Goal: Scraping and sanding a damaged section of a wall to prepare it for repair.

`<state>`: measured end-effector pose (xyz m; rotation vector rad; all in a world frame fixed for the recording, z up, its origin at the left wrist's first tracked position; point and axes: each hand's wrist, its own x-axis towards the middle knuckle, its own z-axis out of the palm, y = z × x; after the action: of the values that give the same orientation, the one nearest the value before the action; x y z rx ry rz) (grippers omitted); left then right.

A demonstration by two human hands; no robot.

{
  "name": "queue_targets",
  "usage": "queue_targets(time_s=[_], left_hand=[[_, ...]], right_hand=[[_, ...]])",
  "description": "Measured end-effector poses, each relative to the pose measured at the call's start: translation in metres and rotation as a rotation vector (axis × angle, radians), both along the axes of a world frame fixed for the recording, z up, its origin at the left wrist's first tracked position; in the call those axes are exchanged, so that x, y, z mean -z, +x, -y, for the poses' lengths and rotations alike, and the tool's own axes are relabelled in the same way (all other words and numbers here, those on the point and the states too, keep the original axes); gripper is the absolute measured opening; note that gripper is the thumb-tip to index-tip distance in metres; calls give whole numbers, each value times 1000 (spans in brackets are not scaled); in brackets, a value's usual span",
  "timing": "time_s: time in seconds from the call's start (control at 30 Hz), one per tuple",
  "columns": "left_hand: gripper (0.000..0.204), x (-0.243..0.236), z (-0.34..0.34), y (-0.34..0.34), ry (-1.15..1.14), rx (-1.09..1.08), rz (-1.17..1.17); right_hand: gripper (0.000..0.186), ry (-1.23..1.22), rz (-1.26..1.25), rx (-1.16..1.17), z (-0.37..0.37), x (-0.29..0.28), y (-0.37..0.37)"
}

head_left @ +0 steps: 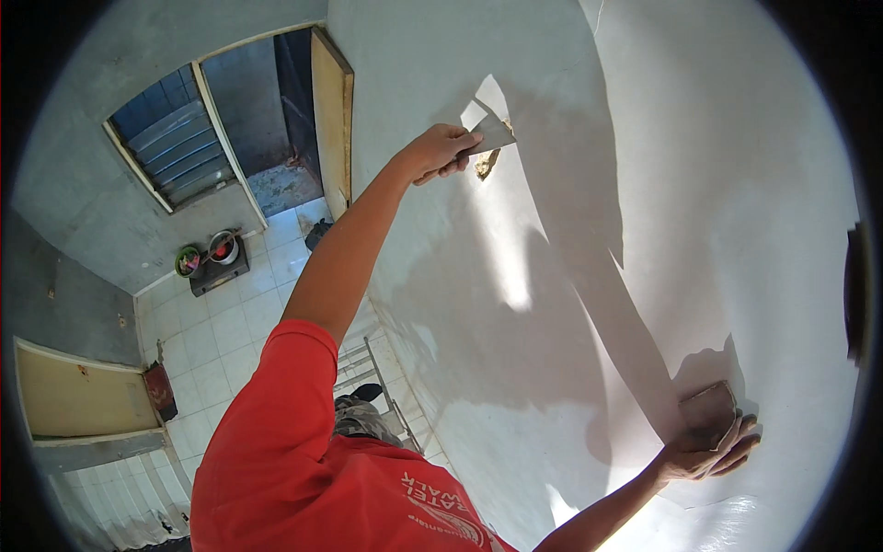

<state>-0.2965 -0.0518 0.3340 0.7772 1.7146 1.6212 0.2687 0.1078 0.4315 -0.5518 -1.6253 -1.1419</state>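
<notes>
My left hand (440, 155) reaches up to the wall, its fingers closed around a putty knife (493, 138). The flat grey blade lies against or very near the wall, beside a rough, broken hole (487, 166) showing tan material. At the lower right, my right hand (710, 456) is closed on a flat, squarish grey-brown plate (710, 409) with a worn edge, held close to the wall. Whether anything is spread on the plate, I cannot make out.
The pale wall (552, 368) carries strong shadows and bright sun patches. Below are a white tiled floor (216, 340), a metal ladder (382, 386), and two buckets (223, 247) on a low dark stand. A door (331, 115) stands open beside a louvred window (175, 138).
</notes>
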Motion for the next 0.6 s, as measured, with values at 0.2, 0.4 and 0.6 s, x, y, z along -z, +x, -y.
queue_targets(time_s=[0.2, 0.4, 0.6], left_hand=[[39, 39, -11, -10, -65, 44, 23], [40, 120, 9, -5, -334, 49, -40], [43, 78, 24, -2, -102, 5, 111]], right_hand=[[29, 53, -20, -30, -4, 0, -4], [29, 69, -10, 53, -1, -2, -4], [28, 48, -7, 17, 2, -2, -4]])
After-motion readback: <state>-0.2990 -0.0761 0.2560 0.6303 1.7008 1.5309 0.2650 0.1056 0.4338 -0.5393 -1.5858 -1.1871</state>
